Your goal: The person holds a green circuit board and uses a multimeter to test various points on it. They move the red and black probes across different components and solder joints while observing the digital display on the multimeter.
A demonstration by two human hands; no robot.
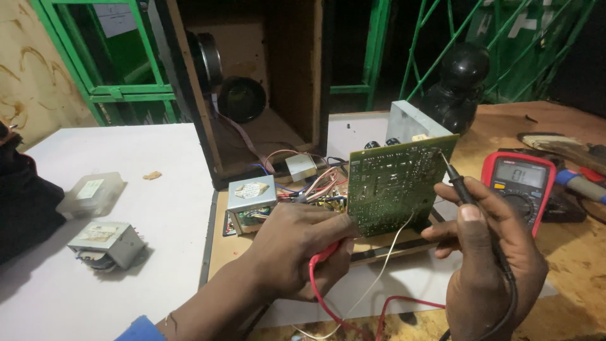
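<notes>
The green circuit board (396, 183) stands nearly upright on its lower edge, solder side facing the camera, between the two hands and just ahead of them. The right hand (489, 265) pinches the black probe (459, 186) in closed fingers; the probe's long axis runs up and to the left, its tip touching the board's upper right corner. The left hand (297, 249) is curled tight around the red probe (325, 252), low at the board's bottom left edge, so the left hand sits nearer the base and the right nearer the top. A red multimeter (521, 189) lies just right of the right hand. Behind the board, loose wires (319, 183) and a transformer (251, 199) crowd the left side; a second transformer (106, 243) lies well apart
</notes>
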